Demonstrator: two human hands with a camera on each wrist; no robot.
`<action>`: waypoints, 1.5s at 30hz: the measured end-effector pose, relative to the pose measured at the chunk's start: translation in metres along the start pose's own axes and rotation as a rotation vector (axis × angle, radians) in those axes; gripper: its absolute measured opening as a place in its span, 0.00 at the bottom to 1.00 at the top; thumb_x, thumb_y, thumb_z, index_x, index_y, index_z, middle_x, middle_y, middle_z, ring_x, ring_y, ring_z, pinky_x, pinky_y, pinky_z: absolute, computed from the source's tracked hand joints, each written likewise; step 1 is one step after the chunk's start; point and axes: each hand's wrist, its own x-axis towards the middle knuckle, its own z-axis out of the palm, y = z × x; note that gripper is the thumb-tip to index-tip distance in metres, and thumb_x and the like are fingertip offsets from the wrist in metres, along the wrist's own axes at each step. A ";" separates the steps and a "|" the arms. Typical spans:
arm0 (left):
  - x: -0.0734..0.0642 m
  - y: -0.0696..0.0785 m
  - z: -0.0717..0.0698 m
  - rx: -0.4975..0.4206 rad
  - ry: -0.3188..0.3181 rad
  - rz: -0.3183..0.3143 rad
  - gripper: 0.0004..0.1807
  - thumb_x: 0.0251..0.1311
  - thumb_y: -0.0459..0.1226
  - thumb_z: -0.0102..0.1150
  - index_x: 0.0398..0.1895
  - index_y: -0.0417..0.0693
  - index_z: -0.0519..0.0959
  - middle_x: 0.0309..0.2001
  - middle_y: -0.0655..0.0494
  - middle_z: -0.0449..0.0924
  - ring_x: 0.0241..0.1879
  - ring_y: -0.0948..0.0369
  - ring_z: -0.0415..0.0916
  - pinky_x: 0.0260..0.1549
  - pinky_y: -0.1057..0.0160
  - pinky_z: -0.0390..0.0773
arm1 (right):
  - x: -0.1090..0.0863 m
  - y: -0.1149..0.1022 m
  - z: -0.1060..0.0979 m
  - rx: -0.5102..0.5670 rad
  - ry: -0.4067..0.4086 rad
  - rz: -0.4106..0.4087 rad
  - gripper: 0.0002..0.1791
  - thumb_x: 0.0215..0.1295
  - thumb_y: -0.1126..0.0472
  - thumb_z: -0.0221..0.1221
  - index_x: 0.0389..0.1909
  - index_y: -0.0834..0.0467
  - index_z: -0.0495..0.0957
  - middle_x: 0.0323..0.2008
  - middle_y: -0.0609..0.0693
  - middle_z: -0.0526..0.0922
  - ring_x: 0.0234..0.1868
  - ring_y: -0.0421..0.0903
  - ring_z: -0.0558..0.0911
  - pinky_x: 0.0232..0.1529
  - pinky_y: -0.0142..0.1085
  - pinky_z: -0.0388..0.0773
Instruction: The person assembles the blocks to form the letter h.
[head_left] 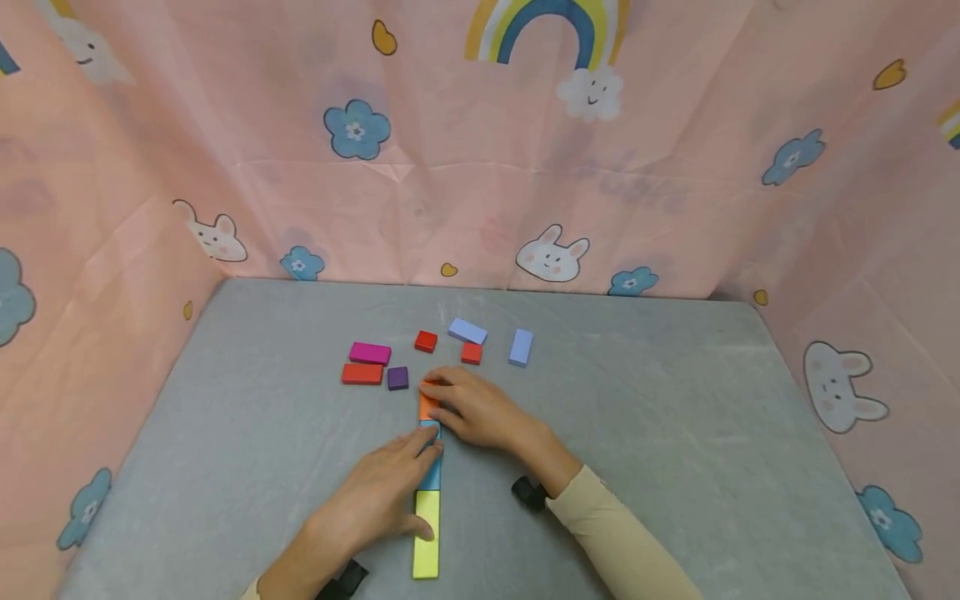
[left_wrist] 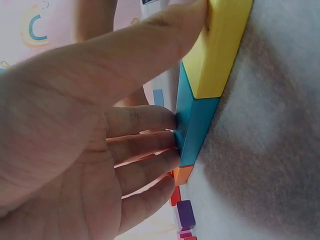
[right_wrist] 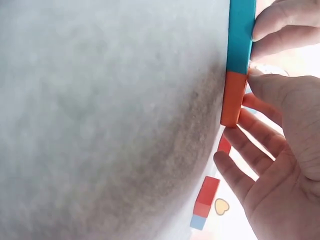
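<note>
A straight row of flat blocks runs away from the person: a yellow block [head_left: 426, 558] nearest, a blue block [head_left: 431, 477] after it, then an orange block [head_left: 427, 407] at the far end. The left hand [head_left: 375, 492] lies along the row, its straight fingertips [left_wrist: 167, 118] on the blue block and its thumb on the yellow one. At the far end, the right hand [head_left: 480, 408] holds the orange block between thumb and fingers. In the right wrist view, the thumb sits by the seam between orange and blue, with fingertips [right_wrist: 231, 133] at the orange block's far end.
Beyond the row lie a magenta block [head_left: 371, 353], a long red block [head_left: 362, 374], a purple block [head_left: 397, 378], two small red blocks [head_left: 426, 342] and two light-blue blocks [head_left: 521, 347]. A pink patterned curtain [head_left: 450, 200] encloses the grey table [head_left: 675, 433] at the back and sides.
</note>
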 end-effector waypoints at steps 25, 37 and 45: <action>-0.003 -0.004 0.005 -0.092 -0.031 -0.031 0.58 0.42 0.53 0.87 0.76 0.39 0.71 0.82 0.46 0.63 0.80 0.48 0.64 0.77 0.44 0.71 | 0.031 0.035 -0.036 -0.063 0.106 0.146 0.21 0.76 0.59 0.61 0.67 0.59 0.81 0.72 0.54 0.78 0.75 0.55 0.75 0.78 0.50 0.74; 0.000 -0.002 0.005 -0.079 -0.042 -0.032 0.58 0.42 0.53 0.87 0.76 0.40 0.71 0.82 0.47 0.63 0.79 0.48 0.65 0.75 0.44 0.73 | 0.046 0.053 -0.041 -0.098 0.016 0.233 0.22 0.78 0.58 0.59 0.68 0.60 0.80 0.73 0.55 0.78 0.77 0.55 0.75 0.81 0.51 0.70; -0.003 -0.006 0.004 -0.079 -0.016 -0.023 0.59 0.40 0.53 0.88 0.76 0.39 0.71 0.81 0.45 0.64 0.78 0.46 0.67 0.74 0.43 0.75 | 0.054 0.058 -0.045 -0.032 -0.034 0.301 0.27 0.76 0.66 0.49 0.74 0.61 0.74 0.77 0.55 0.73 0.80 0.56 0.70 0.81 0.52 0.68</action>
